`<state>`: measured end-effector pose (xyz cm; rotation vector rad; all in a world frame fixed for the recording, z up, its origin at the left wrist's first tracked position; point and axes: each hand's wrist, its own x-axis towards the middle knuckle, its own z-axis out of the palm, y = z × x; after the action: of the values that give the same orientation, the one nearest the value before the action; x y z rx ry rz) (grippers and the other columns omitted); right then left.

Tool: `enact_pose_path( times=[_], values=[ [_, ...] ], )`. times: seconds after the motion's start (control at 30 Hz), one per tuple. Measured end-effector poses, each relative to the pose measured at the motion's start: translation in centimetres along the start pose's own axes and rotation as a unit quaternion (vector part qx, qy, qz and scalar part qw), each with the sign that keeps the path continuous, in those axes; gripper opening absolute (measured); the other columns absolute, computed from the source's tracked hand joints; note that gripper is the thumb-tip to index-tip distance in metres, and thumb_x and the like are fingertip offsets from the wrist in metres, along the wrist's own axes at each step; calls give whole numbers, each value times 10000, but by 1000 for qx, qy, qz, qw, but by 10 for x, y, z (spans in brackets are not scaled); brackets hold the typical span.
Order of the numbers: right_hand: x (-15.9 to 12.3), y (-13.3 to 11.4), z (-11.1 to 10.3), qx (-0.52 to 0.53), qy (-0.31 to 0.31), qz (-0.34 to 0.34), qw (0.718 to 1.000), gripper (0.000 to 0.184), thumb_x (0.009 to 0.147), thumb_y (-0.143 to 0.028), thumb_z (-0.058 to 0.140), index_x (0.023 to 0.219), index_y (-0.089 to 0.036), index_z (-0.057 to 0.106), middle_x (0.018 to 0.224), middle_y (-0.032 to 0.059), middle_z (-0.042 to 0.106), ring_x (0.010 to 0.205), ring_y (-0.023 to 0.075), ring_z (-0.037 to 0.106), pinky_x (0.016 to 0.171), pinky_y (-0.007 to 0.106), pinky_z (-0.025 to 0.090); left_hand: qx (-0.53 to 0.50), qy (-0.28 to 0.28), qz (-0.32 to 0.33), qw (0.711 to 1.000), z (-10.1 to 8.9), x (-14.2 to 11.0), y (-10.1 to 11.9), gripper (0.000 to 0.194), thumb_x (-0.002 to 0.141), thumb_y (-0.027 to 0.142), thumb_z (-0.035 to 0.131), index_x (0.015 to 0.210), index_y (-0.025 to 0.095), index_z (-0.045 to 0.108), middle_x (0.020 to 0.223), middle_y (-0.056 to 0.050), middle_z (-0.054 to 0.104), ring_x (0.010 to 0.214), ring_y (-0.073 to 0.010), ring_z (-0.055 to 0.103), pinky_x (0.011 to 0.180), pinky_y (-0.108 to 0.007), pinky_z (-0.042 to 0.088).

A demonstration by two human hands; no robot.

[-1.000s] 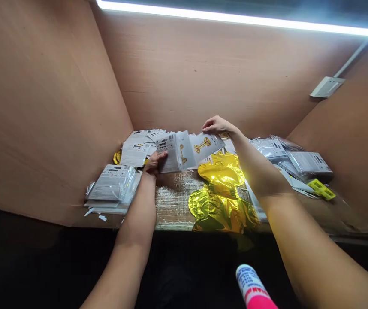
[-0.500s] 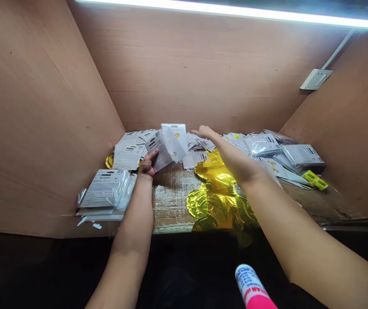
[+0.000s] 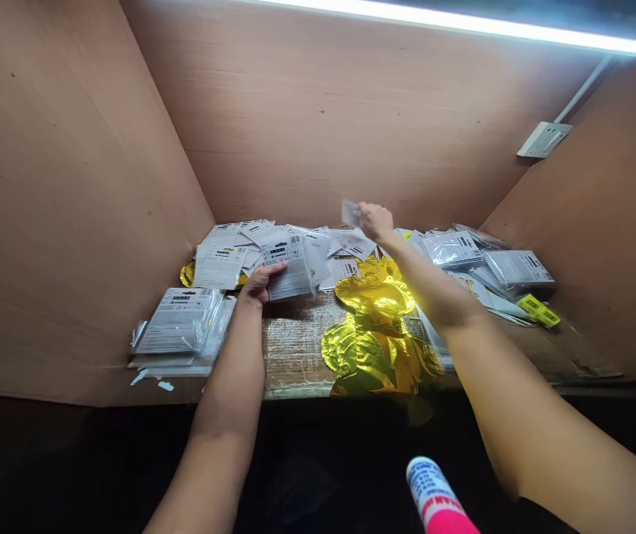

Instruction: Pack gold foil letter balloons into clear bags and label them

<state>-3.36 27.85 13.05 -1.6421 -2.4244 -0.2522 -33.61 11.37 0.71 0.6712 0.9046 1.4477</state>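
My left hand grips a thin stack of white printed package cards, held low over the wooden table. My right hand reaches to the back of the table and pinches a single small white card lifted off the heap of cards. A pile of folded gold foil balloons lies under my right forearm.
A stack of clear-bagged packs sits at the left front. More bagged packs and yellow labels lie at the right. Wooden walls enclose three sides; a socket is on the right wall. A pink-and-white tube pokes up near me.
My left hand lowered its cards toward the table. My right hand let go of the balloon card it held, reached over the heap and picked up one small card at the back.
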Motion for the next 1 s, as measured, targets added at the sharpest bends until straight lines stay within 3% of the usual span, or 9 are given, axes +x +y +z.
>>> enact_pose_path(
  times=[0.1,0.2,0.27,0.43,0.57,0.67,0.73,0.87,1.0],
  values=[
    [3,-17,-27,139,68,-45,987,314,1079,-294,547,1229,-111,753,1066,133,765,924,234,656,802,309,469,-46,-19,33,998,4,-5,0,582,639,257,972,1169,146,758,1118,-129,849,1127,-370,806,1096,-575,635],
    [8,-45,-34,342,-99,-198,913,358,1038,-465,667,1055,-123,770,859,40,699,744,151,568,673,250,444,-54,-41,65,996,9,-5,-5,634,655,257,978,1236,163,741,1182,-121,841,1196,-367,786,1129,-564,618],
    [11,-51,-29,432,-155,-217,862,443,1061,-556,629,1113,-134,752,859,40,691,704,136,559,645,244,470,-58,-44,74,995,10,-2,-8,661,663,259,985,1268,171,733,1195,-120,839,1226,-368,775,1144,-563,609],
    [3,-8,7,282,-126,-58,949,395,1055,-522,674,925,-149,701,816,69,672,790,171,635,786,294,536,-125,40,115,985,5,14,-12,680,741,241,951,1374,213,703,1269,-94,828,1303,-331,745,1190,-523,584],
    [-23,21,47,211,-139,-27,967,375,999,-487,739,825,-159,688,753,72,646,844,229,665,843,357,524,-164,57,108,979,0,21,-12,653,846,261,884,1459,213,666,1335,-107,806,1358,-343,715,1198,-543,579],
    [-37,26,62,167,-81,-14,983,200,971,-382,758,868,-213,721,738,55,658,841,240,680,839,349,517,-183,44,96,977,-2,21,-10,608,893,293,838,1467,197,664,1364,-123,793,1418,-369,669,1204,-579,567],
    [-37,30,57,148,-21,2,989,48,961,-260,738,932,-224,752,774,77,700,847,234,681,844,345,500,-189,44,95,976,-3,20,-10,597,894,281,832,1461,197,667,1384,-119,784,1463,-356,633,1227,-571,546],
    [-14,45,13,133,104,23,985,335,1057,-168,526,1301,-169,755,1160,191,780,1023,235,691,927,357,470,-192,28,92,977,1,17,-12,596,875,205,834,1449,221,676,1368,-98,793,1471,-337,628,1266,-570,502],
    [16,18,-40,244,88,-75,963,294,994,-221,619,1177,-112,822,1094,132,806,955,208,689,891,320,501,-165,-12,42,985,8,14,-20,557,861,235,864,1392,195,701,1289,-114,821,1412,-356,674,1260,-599,498]
  ],
)
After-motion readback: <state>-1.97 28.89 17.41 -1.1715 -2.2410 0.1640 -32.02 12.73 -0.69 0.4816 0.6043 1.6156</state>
